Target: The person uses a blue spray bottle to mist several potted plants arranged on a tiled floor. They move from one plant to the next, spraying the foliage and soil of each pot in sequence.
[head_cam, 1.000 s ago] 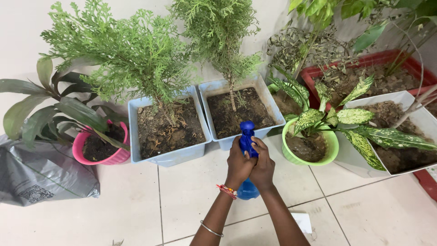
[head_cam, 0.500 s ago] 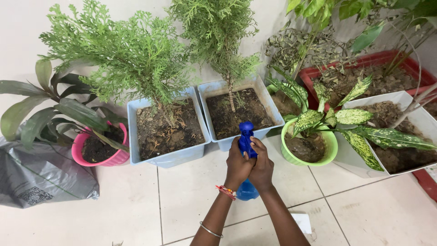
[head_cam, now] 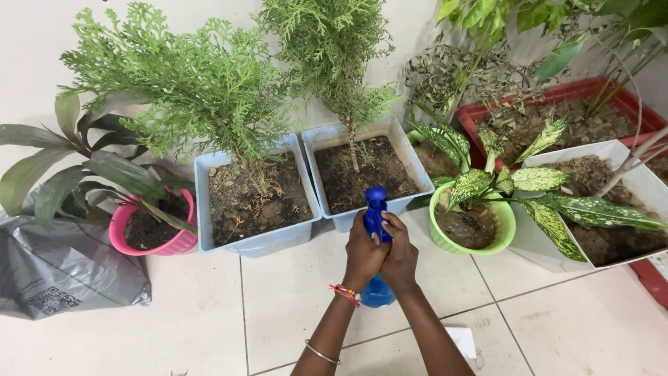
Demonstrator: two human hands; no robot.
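Gripping blue spray bottle (head_cam: 378,221) with both hands: left hand (head_cam: 364,254) and right hand (head_cam: 401,257) clenched around it, nozzle aimed at blue square pot (head_cam: 362,173). Soil wetness unclear; green pot (head_cam: 473,224), pink pot (head_cam: 149,226) alongside look unsprayed.

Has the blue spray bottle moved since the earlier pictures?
No. The blue spray bottle keeps its place before the light blue pot, gripped by both hands.
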